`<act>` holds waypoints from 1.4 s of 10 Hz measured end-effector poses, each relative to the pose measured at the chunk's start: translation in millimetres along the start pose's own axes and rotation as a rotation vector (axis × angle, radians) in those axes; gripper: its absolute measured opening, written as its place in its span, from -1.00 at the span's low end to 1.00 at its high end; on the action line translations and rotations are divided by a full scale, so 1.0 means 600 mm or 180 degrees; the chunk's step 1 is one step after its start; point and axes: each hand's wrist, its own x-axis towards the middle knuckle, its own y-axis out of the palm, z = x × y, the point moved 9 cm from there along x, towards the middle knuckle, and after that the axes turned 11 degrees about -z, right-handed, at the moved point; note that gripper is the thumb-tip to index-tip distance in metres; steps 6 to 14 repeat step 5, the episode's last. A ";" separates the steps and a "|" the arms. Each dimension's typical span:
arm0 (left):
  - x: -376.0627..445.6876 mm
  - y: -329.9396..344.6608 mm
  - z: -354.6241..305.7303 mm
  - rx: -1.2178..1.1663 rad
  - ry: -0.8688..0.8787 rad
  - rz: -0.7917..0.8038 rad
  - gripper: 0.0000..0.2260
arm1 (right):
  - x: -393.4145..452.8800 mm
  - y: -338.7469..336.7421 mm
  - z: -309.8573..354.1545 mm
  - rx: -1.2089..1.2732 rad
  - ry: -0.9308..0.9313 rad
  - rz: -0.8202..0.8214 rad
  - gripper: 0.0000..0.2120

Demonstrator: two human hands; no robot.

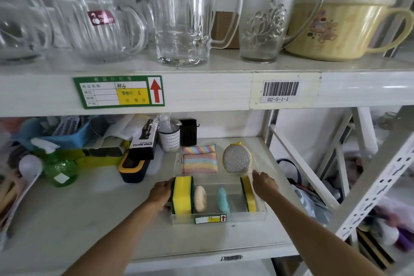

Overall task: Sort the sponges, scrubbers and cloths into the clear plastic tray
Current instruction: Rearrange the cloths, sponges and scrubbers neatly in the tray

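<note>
The clear plastic tray (224, 219) sits on the lower shelf. In its front row stand yellow-green sponges (182, 195), a beige round scrubber (200, 198), a teal scrubber (223, 199) and another yellow-green sponge (248, 192). Behind them lie a striped pastel cloth (199, 160) and a silver glitter scrubber (237, 159). My left hand (160, 194) grips the tray's left side by the sponges. My right hand (264, 184) holds the tray's right wall.
A yellow-black box (132, 169), a spray bottle box (144, 139), a white perforated cup (169, 139), a green spray bottle (60, 170) and blue baskets (67, 132) crowd the left. Glass mugs and a yellow bowl (336, 29) stand on the upper shelf.
</note>
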 end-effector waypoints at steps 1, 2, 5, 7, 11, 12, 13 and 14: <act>0.003 -0.002 0.001 0.0055 0.0045 0.0041 -0.60 | -0.002 0.000 0.001 0.0034 0.0003 0.0039 -0.68; 0.017 -0.016 -0.003 0.0262 0.0230 -0.0140 -0.64 | 0.002 0.003 -0.011 0.0276 0.0172 -0.0041 -0.63; 0.006 -0.061 -0.084 0.0953 0.1166 -0.0960 -0.73 | -0.002 -0.074 -0.012 0.0068 0.0288 -0.0868 -0.61; 0.006 -0.061 -0.084 0.0953 0.1166 -0.0960 -0.73 | -0.002 -0.074 -0.012 0.0068 0.0288 -0.0868 -0.61; 0.006 -0.061 -0.084 0.0953 0.1166 -0.0960 -0.73 | -0.002 -0.074 -0.012 0.0068 0.0288 -0.0868 -0.61; 0.006 -0.061 -0.084 0.0953 0.1166 -0.0960 -0.73 | -0.002 -0.074 -0.012 0.0068 0.0288 -0.0868 -0.61; 0.006 -0.061 -0.084 0.0953 0.1166 -0.0960 -0.73 | -0.002 -0.074 -0.012 0.0068 0.0288 -0.0868 -0.61; 0.006 -0.061 -0.084 0.0953 0.1166 -0.0960 -0.73 | -0.002 -0.074 -0.012 0.0068 0.0288 -0.0868 -0.61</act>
